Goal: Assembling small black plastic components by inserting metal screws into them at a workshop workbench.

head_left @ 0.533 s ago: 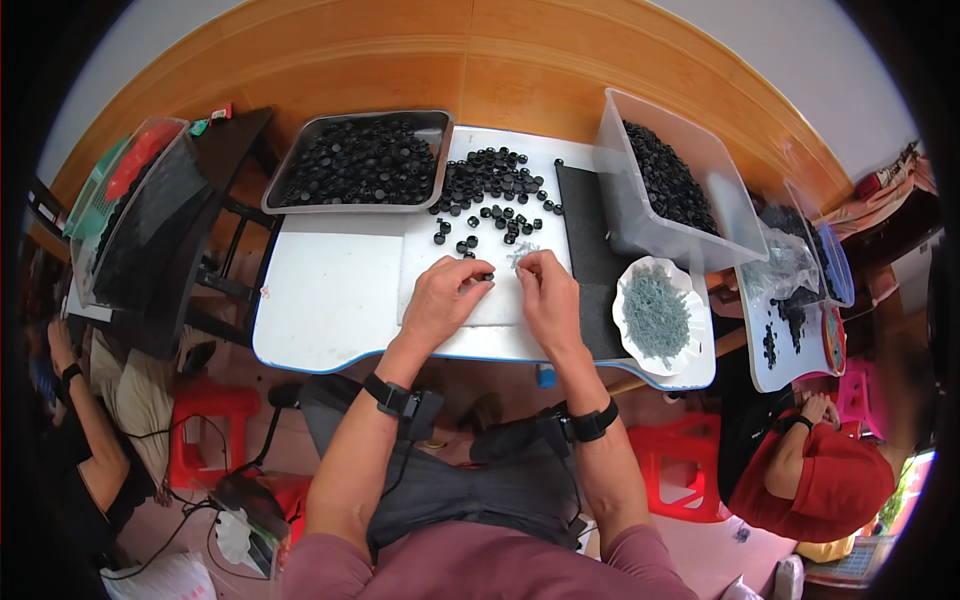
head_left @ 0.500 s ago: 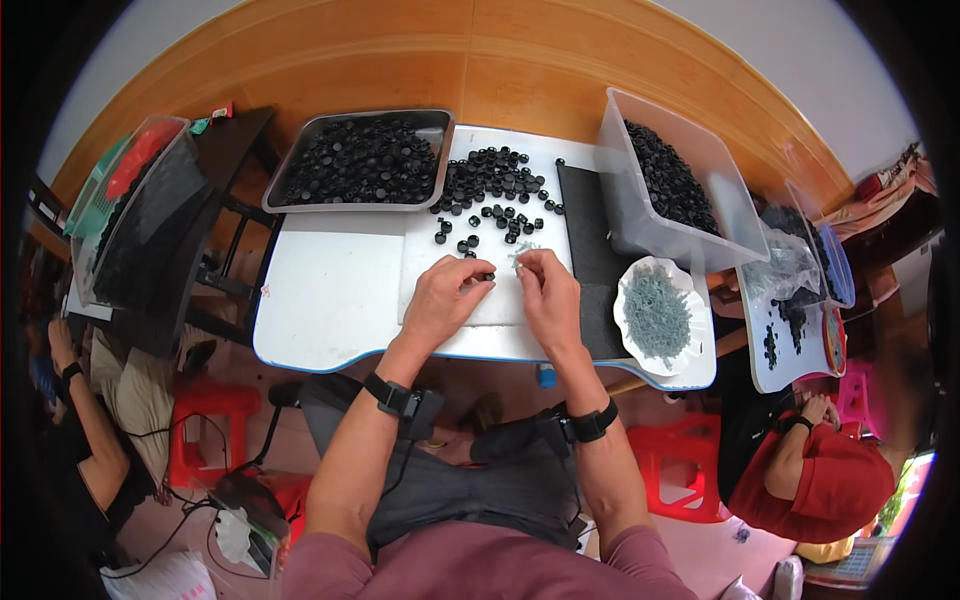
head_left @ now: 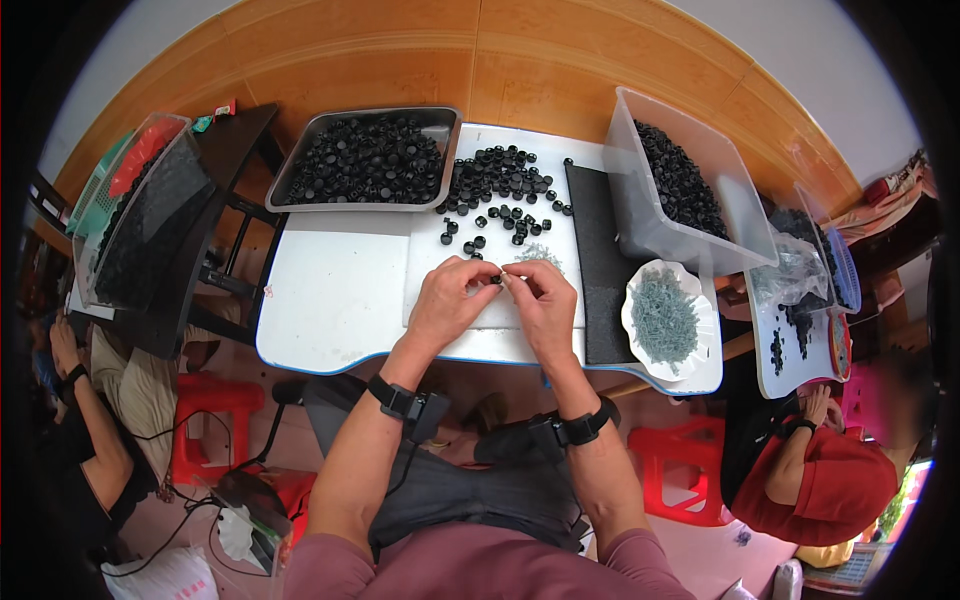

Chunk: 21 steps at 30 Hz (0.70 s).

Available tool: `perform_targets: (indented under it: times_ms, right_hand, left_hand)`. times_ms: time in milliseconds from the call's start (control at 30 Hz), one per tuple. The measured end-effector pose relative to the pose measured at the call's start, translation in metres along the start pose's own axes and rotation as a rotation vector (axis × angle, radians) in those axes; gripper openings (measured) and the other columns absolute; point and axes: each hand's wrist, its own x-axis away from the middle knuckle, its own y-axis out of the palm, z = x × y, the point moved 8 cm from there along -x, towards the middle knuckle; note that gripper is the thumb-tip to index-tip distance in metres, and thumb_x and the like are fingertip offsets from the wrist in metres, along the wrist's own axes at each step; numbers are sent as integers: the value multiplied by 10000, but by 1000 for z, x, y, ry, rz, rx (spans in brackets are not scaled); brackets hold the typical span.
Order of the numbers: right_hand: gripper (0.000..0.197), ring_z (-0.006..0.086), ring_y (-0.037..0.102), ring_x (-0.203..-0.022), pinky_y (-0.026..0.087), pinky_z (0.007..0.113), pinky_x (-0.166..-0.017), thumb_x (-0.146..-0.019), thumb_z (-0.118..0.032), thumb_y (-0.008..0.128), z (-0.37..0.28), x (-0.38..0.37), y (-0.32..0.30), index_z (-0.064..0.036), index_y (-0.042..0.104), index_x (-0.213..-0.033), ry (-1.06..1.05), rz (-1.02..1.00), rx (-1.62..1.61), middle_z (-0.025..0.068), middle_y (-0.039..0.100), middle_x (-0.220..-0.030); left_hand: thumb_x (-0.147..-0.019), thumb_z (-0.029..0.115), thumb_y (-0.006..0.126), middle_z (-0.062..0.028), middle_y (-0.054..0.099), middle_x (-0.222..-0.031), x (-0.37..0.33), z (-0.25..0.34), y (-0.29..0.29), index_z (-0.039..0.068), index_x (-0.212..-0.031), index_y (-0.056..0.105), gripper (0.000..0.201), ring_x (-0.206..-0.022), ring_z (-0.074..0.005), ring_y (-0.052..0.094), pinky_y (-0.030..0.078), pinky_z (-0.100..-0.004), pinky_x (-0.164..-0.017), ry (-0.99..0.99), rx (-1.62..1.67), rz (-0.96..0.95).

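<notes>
My left hand (head_left: 448, 302) is closed in a pinch over the white table, with a small round black cap (head_left: 496, 280) between thumb and forefinger. Against that cap comes my right hand (head_left: 546, 308), its thumb and forefinger pressed together. Whatever they pinch is too small to make out. Just beyond my fingers lies a little heap of thin grey-green pieces (head_left: 540, 256) on a white board (head_left: 425, 245). Several loose black caps (head_left: 505, 180) are scattered farther back on the board.
A metal tray (head_left: 350, 208) of black caps stands back left. At the right are a clear plastic bin (head_left: 690, 245) of black parts, a dark mat (head_left: 590, 270) and a white scalloped dish (head_left: 705, 322) of grey-green pieces. People sit at both sides, near red stools (head_left: 670, 480).
My right hand has moved left and in, so its fingertips now meet the black cap in my left hand. Before, the two hands were apart. The view has shifted slightly.
</notes>
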Motion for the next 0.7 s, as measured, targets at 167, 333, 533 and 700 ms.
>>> perform_targets:
  times_ms: [167, 333, 533, 700]
  right_hand:
    - [81, 137, 655, -705, 518, 269, -635, -893, -12, 743, -3, -1, 0, -2, 760, -972, -28, 17, 37, 84, 727, -906]
    - [65, 131, 633, -661, 500, 275, -601, -883, -22, 752, -2, -1, -2, -1, 753, -945, -22, 48, 93, 81, 716, -873]
    - [49, 132, 614, -636, 488, 282, -583, -878, -24, 757, -6, 0, -1, -7, 752, -924, -30, 41, 107, 76, 709, -854]
    - [56, 134, 618, -642, 491, 281, -585, -876, -23, 760, -8, 1, 1, -12, 753, -930, -98, 7, 161, 75, 710, -854]
  left_hand:
    - [-851, 119, 790, -124, 733, -886, 0, 1, 0, 43, -1063, 766, 226, -801, -243, 703, 582, -350, -737, -26, 2, -15]
    - [-854, 117, 787, -121, 738, -882, 0, 4, 0, 44, -1058, 767, 217, -809, -243, 701, 581, -352, -741, -25, -5, -27]
    - [-855, 120, 785, -122, 741, -889, 1, 4, -1, 43, -1057, 768, 216, -817, -248, 700, 584, -355, -745, -12, -3, -25]
    - [-857, 125, 785, -127, 739, -895, 1, 4, 0, 51, -1062, 769, 219, -816, -252, 705, 586, -356, -743, -16, 18, -13]
